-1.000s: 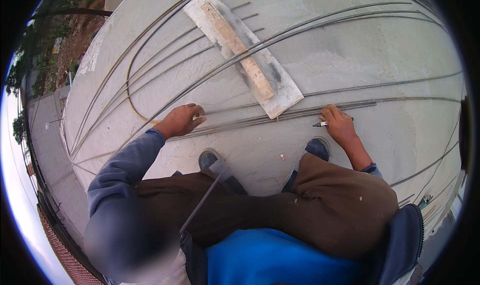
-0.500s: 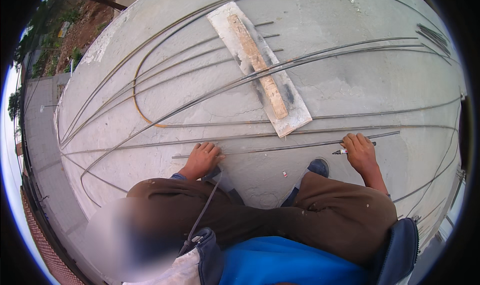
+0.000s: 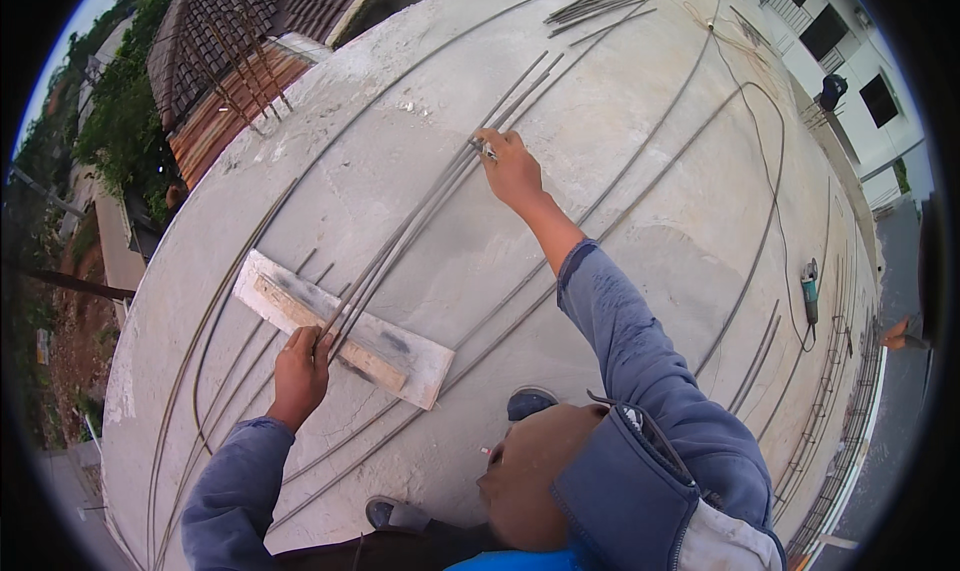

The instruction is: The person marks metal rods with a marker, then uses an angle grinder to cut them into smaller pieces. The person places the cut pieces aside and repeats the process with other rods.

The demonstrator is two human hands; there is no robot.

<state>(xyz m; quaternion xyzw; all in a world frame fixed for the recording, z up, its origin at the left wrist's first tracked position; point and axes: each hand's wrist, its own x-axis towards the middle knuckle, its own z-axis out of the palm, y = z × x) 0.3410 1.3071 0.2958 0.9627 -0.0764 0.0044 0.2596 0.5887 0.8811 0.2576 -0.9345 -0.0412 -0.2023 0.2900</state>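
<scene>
My left hand (image 3: 300, 374) is closed around the near end of a thin steel rod (image 3: 420, 214), beside a whitish board with a wooden strip (image 3: 388, 373) fixed along it. Farther out to the right, my right hand (image 3: 512, 168) is closed at the same rod. A pale piece of the marker (image 3: 489, 152) shows between its fingers. The rod lies alongside several long steel bars (image 3: 440, 209) that cross over the board. Which of the bars my right fingers also touch is hard to tell.
Long bent bars (image 3: 300, 181) lie across the concrete slab (image 3: 640, 261). A bundle of short rods (image 3: 595, 3) is at the far edge. To the right are a teal angle grinder (image 3: 809, 293) with a cord and another person's hand (image 3: 897, 333). Tiled roofs (image 3: 290, 21) stand beyond the slab.
My view has turned to the right. Both hands have moved forward with the short rod from the slab in front of my feet to the long bars over the board.
</scene>
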